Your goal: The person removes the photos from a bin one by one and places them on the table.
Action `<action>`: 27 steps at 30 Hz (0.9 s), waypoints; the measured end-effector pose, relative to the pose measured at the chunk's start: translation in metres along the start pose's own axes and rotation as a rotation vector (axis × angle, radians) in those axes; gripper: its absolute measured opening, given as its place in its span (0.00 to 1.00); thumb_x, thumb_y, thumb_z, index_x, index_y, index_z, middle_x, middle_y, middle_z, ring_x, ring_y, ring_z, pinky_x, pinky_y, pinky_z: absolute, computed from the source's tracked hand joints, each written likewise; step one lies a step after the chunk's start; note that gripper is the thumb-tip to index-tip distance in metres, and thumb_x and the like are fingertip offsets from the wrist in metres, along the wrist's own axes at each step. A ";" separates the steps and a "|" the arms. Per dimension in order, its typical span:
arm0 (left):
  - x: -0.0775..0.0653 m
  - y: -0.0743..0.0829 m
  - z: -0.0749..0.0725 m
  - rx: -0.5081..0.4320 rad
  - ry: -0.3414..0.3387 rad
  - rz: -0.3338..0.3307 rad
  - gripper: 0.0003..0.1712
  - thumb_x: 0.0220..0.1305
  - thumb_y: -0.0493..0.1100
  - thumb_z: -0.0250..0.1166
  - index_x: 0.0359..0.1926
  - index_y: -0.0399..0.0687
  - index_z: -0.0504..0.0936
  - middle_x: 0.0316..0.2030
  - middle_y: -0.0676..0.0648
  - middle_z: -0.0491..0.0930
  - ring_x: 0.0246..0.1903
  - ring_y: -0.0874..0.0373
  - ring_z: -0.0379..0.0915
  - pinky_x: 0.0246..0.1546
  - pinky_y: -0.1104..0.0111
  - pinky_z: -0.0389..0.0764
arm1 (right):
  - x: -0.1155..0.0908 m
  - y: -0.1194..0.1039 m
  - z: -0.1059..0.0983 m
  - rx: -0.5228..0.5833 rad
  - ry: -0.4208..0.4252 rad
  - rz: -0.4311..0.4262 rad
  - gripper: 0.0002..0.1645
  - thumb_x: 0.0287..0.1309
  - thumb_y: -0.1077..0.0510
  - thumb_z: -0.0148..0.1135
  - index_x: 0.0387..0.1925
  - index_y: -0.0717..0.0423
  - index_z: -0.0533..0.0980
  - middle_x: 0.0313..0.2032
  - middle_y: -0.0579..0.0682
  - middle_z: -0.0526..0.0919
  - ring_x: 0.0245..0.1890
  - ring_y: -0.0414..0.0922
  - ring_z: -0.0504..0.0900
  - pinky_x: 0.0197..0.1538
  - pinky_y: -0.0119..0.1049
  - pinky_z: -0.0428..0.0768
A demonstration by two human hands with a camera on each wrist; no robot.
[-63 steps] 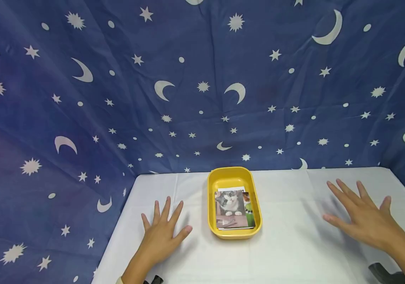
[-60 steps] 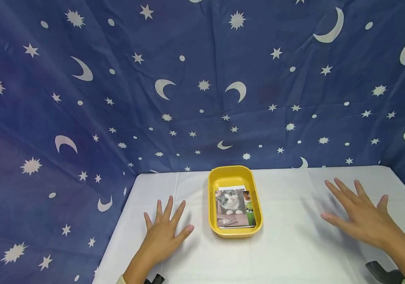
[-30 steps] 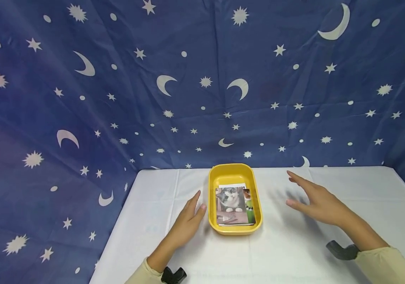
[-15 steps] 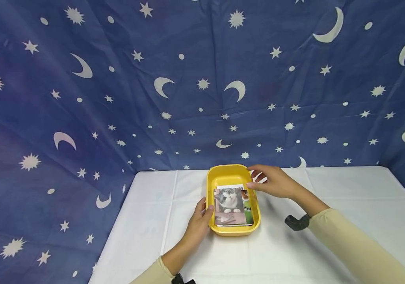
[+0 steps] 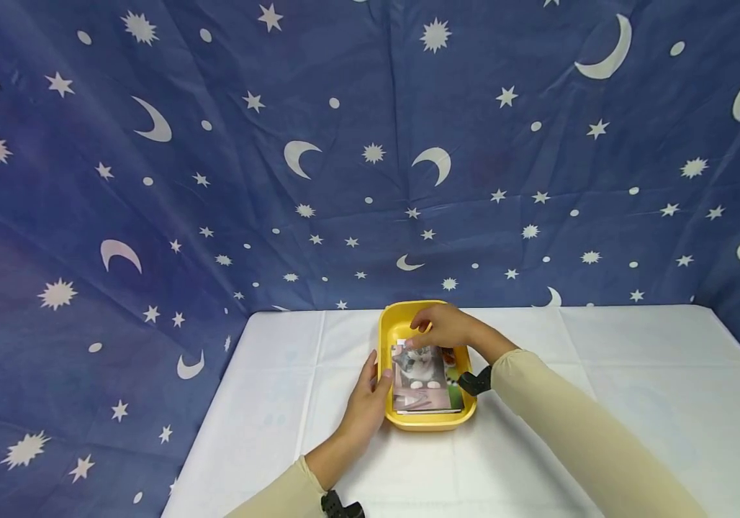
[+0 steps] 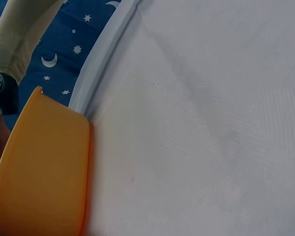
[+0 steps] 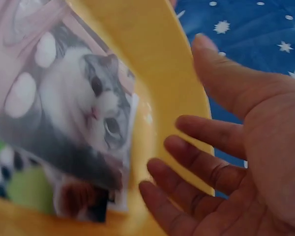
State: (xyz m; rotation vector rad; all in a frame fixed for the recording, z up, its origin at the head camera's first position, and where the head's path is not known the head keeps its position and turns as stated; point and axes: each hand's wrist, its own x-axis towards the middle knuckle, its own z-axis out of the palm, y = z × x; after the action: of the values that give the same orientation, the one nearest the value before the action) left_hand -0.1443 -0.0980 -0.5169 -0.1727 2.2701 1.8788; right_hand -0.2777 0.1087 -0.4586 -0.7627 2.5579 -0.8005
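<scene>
The yellow tray [image 5: 430,426] stands on the white counter [image 5: 318,352], its long sides running away from the person. Inside the tray lies a small stack of pictures: the kitten photo [image 5: 418,378] is on top, a green picture [image 5: 456,398] shows from under it toward the tray's right wall, and a white edge shows toward the tray's far end. The left hand [image 5: 362,406] has its grip on the tray's left wall, thumb at the rim and fingers outside. The right hand [image 5: 445,325] is over the tray's far half, its grip released, with the fingers loosely bent and apart from the thumb, holding nothing. A beige sleeve [image 5: 577,424] slants in from the tray's near right. Behind the tray hangs blue cloth [image 5: 357,79] patterned with moons and stars.
</scene>
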 end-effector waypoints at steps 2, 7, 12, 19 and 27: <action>0.002 -0.002 0.000 0.003 -0.008 0.014 0.37 0.81 0.51 0.51 0.83 0.57 0.48 0.78 0.39 0.58 0.76 0.41 0.56 0.76 0.46 0.58 | 0.007 -0.003 0.005 -0.039 -0.025 0.010 0.35 0.60 0.39 0.71 0.57 0.61 0.81 0.51 0.56 0.86 0.46 0.47 0.84 0.56 0.46 0.84; 0.003 -0.005 -0.001 0.000 -0.043 0.047 0.38 0.81 0.50 0.50 0.83 0.58 0.45 0.80 0.39 0.53 0.78 0.42 0.52 0.78 0.48 0.53 | 0.018 -0.004 0.014 -0.080 -0.060 0.053 0.27 0.61 0.41 0.71 0.49 0.59 0.84 0.38 0.50 0.86 0.33 0.42 0.80 0.42 0.36 0.83; 0.003 -0.006 -0.001 0.026 -0.043 0.055 0.37 0.81 0.51 0.50 0.83 0.64 0.45 0.80 0.42 0.52 0.79 0.42 0.49 0.79 0.46 0.50 | 0.022 -0.003 0.019 -0.066 -0.072 0.098 0.21 0.60 0.42 0.72 0.42 0.55 0.87 0.29 0.45 0.84 0.24 0.40 0.76 0.30 0.31 0.75; 0.003 -0.008 0.001 0.052 -0.020 0.058 0.36 0.81 0.50 0.50 0.82 0.67 0.46 0.81 0.47 0.49 0.80 0.43 0.45 0.79 0.46 0.46 | 0.023 0.002 0.023 -0.015 -0.059 0.120 0.20 0.58 0.46 0.75 0.47 0.52 0.88 0.35 0.43 0.90 0.28 0.39 0.82 0.32 0.31 0.82; 0.004 -0.011 0.001 0.039 -0.001 0.069 0.36 0.81 0.49 0.50 0.83 0.64 0.46 0.81 0.47 0.50 0.80 0.43 0.45 0.79 0.45 0.46 | 0.023 0.002 0.025 0.032 -0.071 0.102 0.15 0.56 0.52 0.77 0.44 0.52 0.89 0.34 0.43 0.90 0.29 0.39 0.82 0.32 0.30 0.81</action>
State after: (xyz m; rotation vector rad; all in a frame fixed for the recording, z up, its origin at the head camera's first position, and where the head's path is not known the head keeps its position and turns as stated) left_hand -0.1458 -0.0989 -0.5290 -0.0883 2.3382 1.8655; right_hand -0.2847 0.0865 -0.4834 -0.6339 2.4927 -0.7666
